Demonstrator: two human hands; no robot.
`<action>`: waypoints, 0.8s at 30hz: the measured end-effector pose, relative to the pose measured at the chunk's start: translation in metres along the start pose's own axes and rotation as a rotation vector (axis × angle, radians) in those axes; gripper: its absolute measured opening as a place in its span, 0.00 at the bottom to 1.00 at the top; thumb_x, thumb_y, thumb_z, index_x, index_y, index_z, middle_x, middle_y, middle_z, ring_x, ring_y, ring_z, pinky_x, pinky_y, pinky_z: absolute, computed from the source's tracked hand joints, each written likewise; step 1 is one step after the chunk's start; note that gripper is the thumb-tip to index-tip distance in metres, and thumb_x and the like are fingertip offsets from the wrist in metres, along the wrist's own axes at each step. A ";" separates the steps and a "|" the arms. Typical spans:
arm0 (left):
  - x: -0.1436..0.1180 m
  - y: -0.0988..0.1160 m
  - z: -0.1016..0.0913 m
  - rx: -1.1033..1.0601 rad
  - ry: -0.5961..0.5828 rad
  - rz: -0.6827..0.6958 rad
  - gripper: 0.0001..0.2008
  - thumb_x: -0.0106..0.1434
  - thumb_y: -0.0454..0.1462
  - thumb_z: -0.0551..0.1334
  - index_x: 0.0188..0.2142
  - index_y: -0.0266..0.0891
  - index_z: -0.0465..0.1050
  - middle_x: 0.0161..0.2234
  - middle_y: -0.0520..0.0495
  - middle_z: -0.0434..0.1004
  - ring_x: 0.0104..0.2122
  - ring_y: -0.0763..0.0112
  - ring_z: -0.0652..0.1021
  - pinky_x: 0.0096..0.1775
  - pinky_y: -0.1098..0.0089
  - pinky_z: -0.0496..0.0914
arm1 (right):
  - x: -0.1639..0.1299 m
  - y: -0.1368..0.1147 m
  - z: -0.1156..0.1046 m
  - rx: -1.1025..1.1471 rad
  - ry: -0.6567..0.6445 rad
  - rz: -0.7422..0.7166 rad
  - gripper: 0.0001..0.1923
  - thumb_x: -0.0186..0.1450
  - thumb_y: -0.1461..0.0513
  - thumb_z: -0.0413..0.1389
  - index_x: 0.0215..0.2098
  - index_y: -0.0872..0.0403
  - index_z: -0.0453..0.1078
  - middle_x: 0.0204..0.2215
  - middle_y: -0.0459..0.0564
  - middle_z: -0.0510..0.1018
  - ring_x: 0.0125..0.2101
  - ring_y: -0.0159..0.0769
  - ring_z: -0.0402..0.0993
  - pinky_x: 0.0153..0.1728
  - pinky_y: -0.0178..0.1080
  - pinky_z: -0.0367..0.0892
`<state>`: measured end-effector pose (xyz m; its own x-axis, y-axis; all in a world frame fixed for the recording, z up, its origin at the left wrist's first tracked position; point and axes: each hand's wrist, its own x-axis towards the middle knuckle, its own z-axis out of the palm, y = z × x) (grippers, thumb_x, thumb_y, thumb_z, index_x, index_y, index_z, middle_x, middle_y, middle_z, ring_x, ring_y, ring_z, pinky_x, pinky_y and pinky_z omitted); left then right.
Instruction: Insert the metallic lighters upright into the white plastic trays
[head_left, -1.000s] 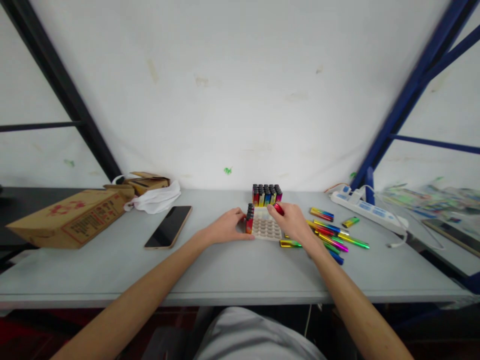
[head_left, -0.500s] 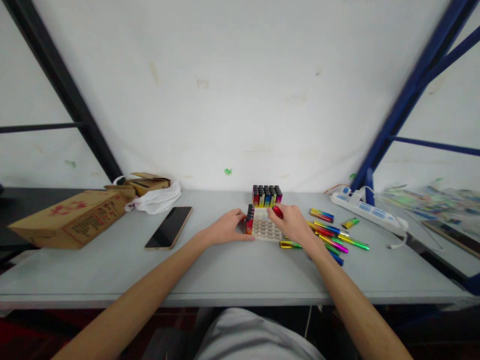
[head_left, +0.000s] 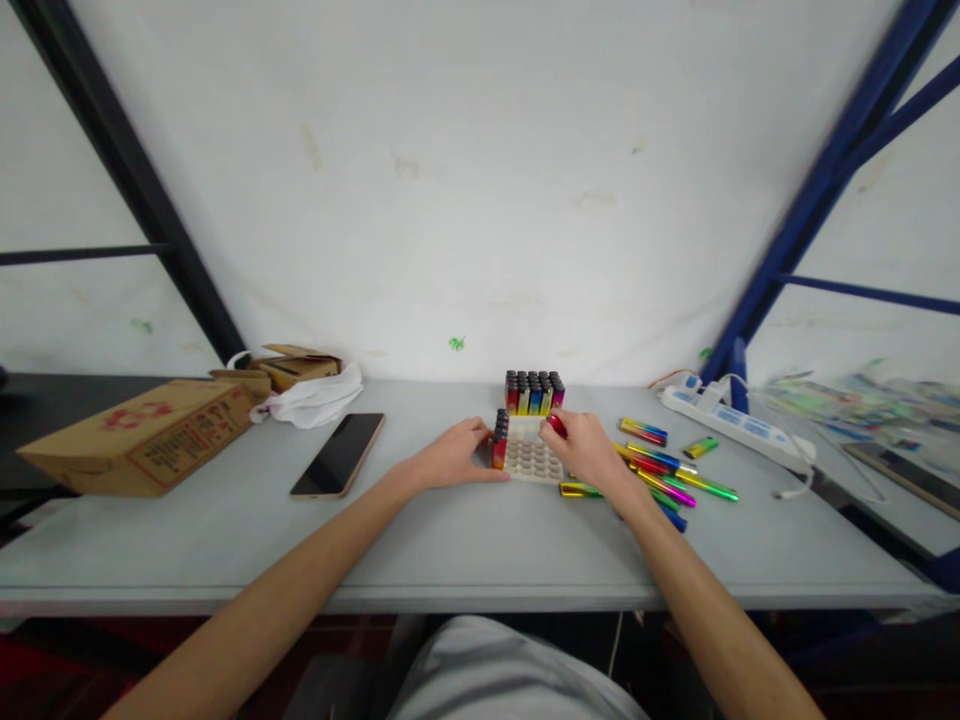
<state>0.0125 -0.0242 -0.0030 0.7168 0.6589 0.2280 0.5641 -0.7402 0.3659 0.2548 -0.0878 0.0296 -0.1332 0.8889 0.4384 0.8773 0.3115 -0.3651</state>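
A pale tray with rows of round holes (head_left: 534, 462) lies at the middle of the table. Along its left side stands a row of shiny lighters (head_left: 499, 445) with black tops. My left hand (head_left: 456, 455) grips the tray's left edge, its thumb at the near corner and its fingers by the far end of that row. Above the tray's right part, my right hand (head_left: 586, 445) pinches a shiny red lighter (head_left: 556, 425), mostly covered by the fingers. Behind the tray stands a block of upright lighters (head_left: 534, 394) in several colours.
Loose metallic-coloured lighters (head_left: 660, 472) lie in a pile right of the tray. A white power strip (head_left: 739, 425) with cables is farther right. On the left are a phone (head_left: 339, 456), a white plastic bag (head_left: 319, 398) and a cardboard box (head_left: 142, 440).
My right hand has shifted very slightly right with the red lighter, baring a little more of the tray. My left hand has stayed put.
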 end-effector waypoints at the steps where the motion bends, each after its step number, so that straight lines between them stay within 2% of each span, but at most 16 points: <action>1: 0.000 0.000 0.000 -0.003 0.001 -0.001 0.32 0.57 0.62 0.67 0.46 0.37 0.78 0.44 0.40 0.76 0.45 0.52 0.77 0.50 0.60 0.71 | 0.000 0.000 0.000 0.001 -0.001 -0.003 0.16 0.69 0.59 0.49 0.23 0.52 0.64 0.19 0.47 0.71 0.21 0.33 0.59 0.28 0.38 0.47; 7: 0.000 0.001 -0.001 -0.011 -0.009 -0.003 0.32 0.57 0.62 0.67 0.46 0.37 0.78 0.45 0.39 0.76 0.46 0.51 0.76 0.51 0.59 0.71 | 0.001 0.000 0.000 -0.015 0.006 -0.005 0.18 0.72 0.55 0.49 0.26 0.52 0.66 0.20 0.47 0.71 0.21 0.35 0.62 0.28 0.38 0.47; 11: 0.000 0.000 0.000 -0.008 -0.002 -0.010 0.32 0.57 0.62 0.67 0.46 0.37 0.78 0.45 0.39 0.76 0.46 0.51 0.76 0.51 0.59 0.71 | 0.001 0.003 0.002 0.019 0.032 -0.012 0.16 0.75 0.50 0.48 0.39 0.52 0.68 0.22 0.45 0.72 0.23 0.38 0.67 0.28 0.37 0.50; 13: 0.000 0.000 0.000 -0.007 -0.004 -0.011 0.32 0.57 0.62 0.67 0.46 0.37 0.77 0.45 0.39 0.76 0.45 0.52 0.76 0.51 0.59 0.71 | 0.001 0.005 0.004 0.053 0.053 -0.031 0.15 0.76 0.51 0.46 0.44 0.52 0.67 0.24 0.46 0.72 0.26 0.40 0.70 0.29 0.37 0.53; 16: 0.000 0.000 0.000 -0.001 -0.011 -0.015 0.32 0.57 0.62 0.67 0.46 0.37 0.77 0.44 0.40 0.75 0.45 0.52 0.77 0.51 0.59 0.71 | 0.003 0.008 0.008 0.091 0.081 -0.110 0.13 0.77 0.56 0.44 0.43 0.53 0.66 0.31 0.51 0.75 0.33 0.42 0.72 0.34 0.38 0.61; 19: 0.000 0.001 -0.001 -0.002 -0.004 -0.010 0.33 0.57 0.62 0.67 0.46 0.37 0.77 0.43 0.41 0.75 0.46 0.52 0.77 0.50 0.60 0.71 | 0.003 0.010 0.010 0.088 0.080 -0.209 0.13 0.77 0.58 0.45 0.38 0.53 0.67 0.38 0.56 0.74 0.40 0.43 0.72 0.43 0.40 0.65; 21: 0.000 0.002 -0.001 -0.004 0.000 -0.010 0.33 0.57 0.62 0.67 0.46 0.36 0.77 0.43 0.40 0.75 0.46 0.51 0.76 0.50 0.59 0.71 | 0.003 0.009 0.010 0.071 0.054 -0.235 0.14 0.76 0.57 0.48 0.36 0.53 0.67 0.38 0.55 0.73 0.40 0.42 0.72 0.44 0.40 0.65; 24: 0.000 0.002 -0.002 -0.001 -0.011 -0.013 0.32 0.57 0.62 0.67 0.46 0.36 0.77 0.44 0.40 0.75 0.46 0.51 0.76 0.50 0.59 0.71 | 0.004 0.009 0.010 0.070 -0.011 -0.209 0.14 0.76 0.56 0.49 0.34 0.52 0.67 0.31 0.51 0.74 0.33 0.39 0.71 0.38 0.38 0.64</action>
<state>0.0131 -0.0259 -0.0008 0.7140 0.6670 0.2128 0.5729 -0.7313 0.3701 0.2572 -0.0786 0.0200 -0.3142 0.8059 0.5018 0.7960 0.5117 -0.3235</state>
